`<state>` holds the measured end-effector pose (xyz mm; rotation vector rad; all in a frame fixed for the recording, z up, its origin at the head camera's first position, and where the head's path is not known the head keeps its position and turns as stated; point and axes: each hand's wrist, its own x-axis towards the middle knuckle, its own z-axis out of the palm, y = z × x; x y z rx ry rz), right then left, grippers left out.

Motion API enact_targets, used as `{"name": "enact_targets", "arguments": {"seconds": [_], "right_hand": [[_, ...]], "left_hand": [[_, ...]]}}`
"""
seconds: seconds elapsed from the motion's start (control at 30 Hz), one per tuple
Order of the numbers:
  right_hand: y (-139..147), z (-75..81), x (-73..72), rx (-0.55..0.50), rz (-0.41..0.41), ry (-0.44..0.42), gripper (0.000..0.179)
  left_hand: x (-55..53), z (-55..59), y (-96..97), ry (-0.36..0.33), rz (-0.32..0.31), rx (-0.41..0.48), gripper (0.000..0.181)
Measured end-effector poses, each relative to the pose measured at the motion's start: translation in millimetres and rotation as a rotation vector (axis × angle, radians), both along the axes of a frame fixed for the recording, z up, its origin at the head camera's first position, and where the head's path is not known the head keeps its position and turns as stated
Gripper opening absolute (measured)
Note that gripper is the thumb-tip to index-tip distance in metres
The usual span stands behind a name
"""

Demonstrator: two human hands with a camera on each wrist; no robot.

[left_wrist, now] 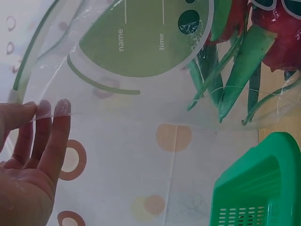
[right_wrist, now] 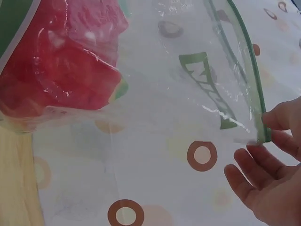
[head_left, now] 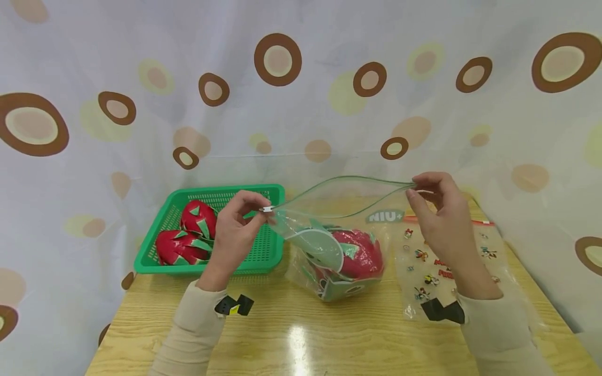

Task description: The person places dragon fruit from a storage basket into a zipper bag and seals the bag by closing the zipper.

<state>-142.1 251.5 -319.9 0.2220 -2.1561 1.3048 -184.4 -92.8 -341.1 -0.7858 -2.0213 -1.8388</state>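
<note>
A clear zip bag (head_left: 296,228) with a green seal hangs between both hands, its mouth gaping. My left hand (head_left: 239,235) pinches the left top corner, beside a white slider (head_left: 267,209). At the other top corner, my right hand (head_left: 442,219) pinches the seal's end between thumb and finger. Inside the bag lies a red dragon fruit (head_left: 361,254) with green tips, low near the table. The left wrist view shows more red and green behind the bag's printed label (left_wrist: 150,37); how many fruits it holds I cannot tell.
A green plastic basket (head_left: 270,245) stands at the left with two dragon fruits (head_left: 181,246) in it. Under my right hand a second clear bag (head_left: 423,271), printed with small figures and with a red seal, lies flat on the wooden table (head_left: 263,334). A patterned curtain (head_left: 301,115) hangs behind.
</note>
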Motion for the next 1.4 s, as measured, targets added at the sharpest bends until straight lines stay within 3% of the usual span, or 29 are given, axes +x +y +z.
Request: {"name": "enact_targets", "arguments": {"seconds": [0.17, 0.3, 0.43, 0.53, 0.67, 0.83, 1.07, 1.2, 1.4], "right_hand": [[-8.5, 3.3, 12.7, 0.117, -0.074, 0.198, 0.031], [-17.2, 7.3, 25.5, 0.183, -0.075, 0.331, 0.028], [-28.6, 10.7, 36.1, 0.180, 0.052, 0.375, 0.021], [-38.1, 9.4, 40.1, 0.158, 0.197, 0.369, 0.022], [-51.5, 1.5, 44.0, 0.170, 0.329, 0.274, 0.028], [-69.5, -11.2, 44.9, 0.201, 0.466, 0.002, 0.018], [-94.1, -17.8, 31.9, 0.082, 0.606, -0.291, 0.016], [-104.7, -19.2, 24.4, 0.000, 0.664, -0.389, 0.022], [-117.9, -19.4, 15.2, -0.041, 0.677, -0.434, 0.027]], "left_hand": [[3.2, -2.0, 1.8, 0.043, 0.012, 0.004, 0.012], [4.7, -3.7, 3.7, 0.077, 0.049, 0.006, 0.012], [6.6, -4.6, 4.8, 0.104, 0.067, 0.030, 0.012], [8.4, -5.1, 5.2, 0.121, 0.060, 0.064, 0.010], [9.1, -6.0, 5.5, 0.143, 0.058, 0.092, 0.010], [9.6, -7.0, 5.5, 0.168, 0.065, 0.099, 0.011], [12.4, -8.2, 4.9, 0.176, 0.067, 0.088, 0.009], [14.8, -8.1, 3.8, 0.204, 0.086, 0.060, 0.009], [15.5, -8.4, 2.5, 0.255, 0.092, 0.025, 0.014]]}}
